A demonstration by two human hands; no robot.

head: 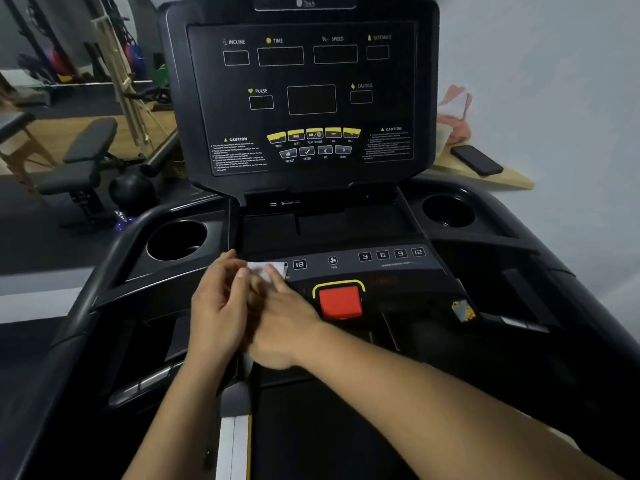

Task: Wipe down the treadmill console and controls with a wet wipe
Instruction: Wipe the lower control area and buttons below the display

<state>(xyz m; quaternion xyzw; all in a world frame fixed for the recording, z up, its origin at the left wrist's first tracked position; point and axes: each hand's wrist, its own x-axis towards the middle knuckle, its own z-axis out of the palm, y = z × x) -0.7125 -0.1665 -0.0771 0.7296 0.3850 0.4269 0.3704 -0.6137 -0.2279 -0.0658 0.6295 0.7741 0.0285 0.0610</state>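
White wet wipe (266, 270) flat on dark control strip (349, 263), left end.
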